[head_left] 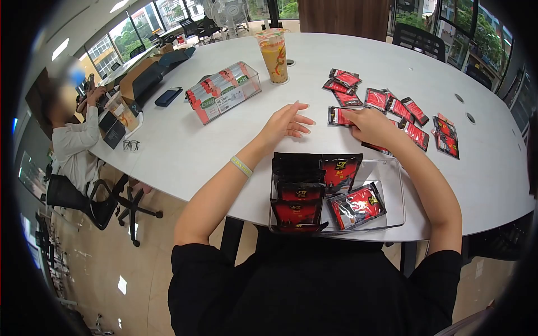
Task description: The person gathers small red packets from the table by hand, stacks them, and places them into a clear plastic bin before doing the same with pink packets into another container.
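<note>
My right hand [372, 127] is closed on the end of a red and black coffee sachet [337, 116] at the near left of a loose spread of similar sachets [376, 98]. Over the white table, my left hand [286, 124] hangs with its fingers apart and nothing in them. Between my forearms stands a clear plastic box [397, 193]. A row of upright coffee sachets [297, 211] fills its left side, and a few more sachets [358, 206] lie on the right. Part of the spread is hidden behind my right hand and forearm.
A clear box of red-and-white packets [223, 92] stands at the left, close to a tall cup of orange drink [273, 56]. Farther left are a dark phone-like object [168, 97], glasses [130, 145] and another cup [121, 112]. A person [75, 129] sits at the table's left edge.
</note>
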Demonstrator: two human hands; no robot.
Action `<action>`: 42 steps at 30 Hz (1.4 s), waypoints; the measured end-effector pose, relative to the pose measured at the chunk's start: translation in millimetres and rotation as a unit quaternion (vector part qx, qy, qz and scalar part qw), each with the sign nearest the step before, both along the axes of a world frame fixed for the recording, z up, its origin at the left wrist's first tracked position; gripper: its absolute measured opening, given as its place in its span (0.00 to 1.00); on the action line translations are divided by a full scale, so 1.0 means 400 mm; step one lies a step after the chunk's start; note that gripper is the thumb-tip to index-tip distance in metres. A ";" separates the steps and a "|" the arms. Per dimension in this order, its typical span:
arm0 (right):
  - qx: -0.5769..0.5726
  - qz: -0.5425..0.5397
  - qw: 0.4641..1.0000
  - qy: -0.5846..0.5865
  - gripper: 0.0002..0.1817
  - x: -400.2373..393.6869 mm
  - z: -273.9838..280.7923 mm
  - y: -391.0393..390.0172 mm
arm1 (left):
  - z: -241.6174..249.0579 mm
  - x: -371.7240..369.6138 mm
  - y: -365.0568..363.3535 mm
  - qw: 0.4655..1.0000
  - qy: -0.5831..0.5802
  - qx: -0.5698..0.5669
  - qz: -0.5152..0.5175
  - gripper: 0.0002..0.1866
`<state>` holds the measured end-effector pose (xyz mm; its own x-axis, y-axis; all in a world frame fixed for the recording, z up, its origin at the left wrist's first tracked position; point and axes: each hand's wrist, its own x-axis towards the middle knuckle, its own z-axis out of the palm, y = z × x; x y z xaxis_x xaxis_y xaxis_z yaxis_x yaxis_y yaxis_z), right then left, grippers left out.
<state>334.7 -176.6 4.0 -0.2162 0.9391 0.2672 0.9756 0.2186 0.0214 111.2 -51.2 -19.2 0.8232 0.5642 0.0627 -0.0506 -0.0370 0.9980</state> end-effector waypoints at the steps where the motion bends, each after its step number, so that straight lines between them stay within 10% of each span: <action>1: 0.000 0.001 1.000 -0.001 0.18 -0.006 0.010 0.000 | -0.001 0.000 -0.001 1.000 -0.001 0.004 0.000 0.27; 7: 0.027 0.043 0.996 0.073 0.19 0.002 0.018 0.007 | -0.010 0.002 -0.016 0.996 0.010 0.092 0.007 0.23; 9: 0.051 0.054 0.903 0.422 0.18 -0.016 0.021 0.004 | -0.008 0.008 -0.022 0.992 0.008 0.126 0.010 0.24; 13: -0.103 0.097 0.791 0.595 0.21 -0.033 0.061 -0.004 | -0.021 0.022 -0.048 0.992 -0.023 0.127 -0.006 0.23; 19: -0.088 0.118 0.841 0.520 0.18 -0.055 0.066 -0.012 | -0.012 0.029 -0.070 0.989 -0.099 0.108 0.010 0.17; 25: 0.012 0.095 0.975 0.202 0.08 -0.091 0.245 -0.142 | -0.025 0.025 -0.026 0.987 -0.120 0.072 0.084 0.16; 29: -0.192 0.157 0.967 0.050 0.10 -0.178 0.247 -0.263 | -0.031 0.024 -0.017 0.986 -0.130 0.006 0.106 0.16; 42: -0.291 0.177 0.931 -0.129 0.10 -0.243 0.151 -0.259 | -0.003 0.011 -0.030 0.983 -0.097 -0.116 0.100 0.16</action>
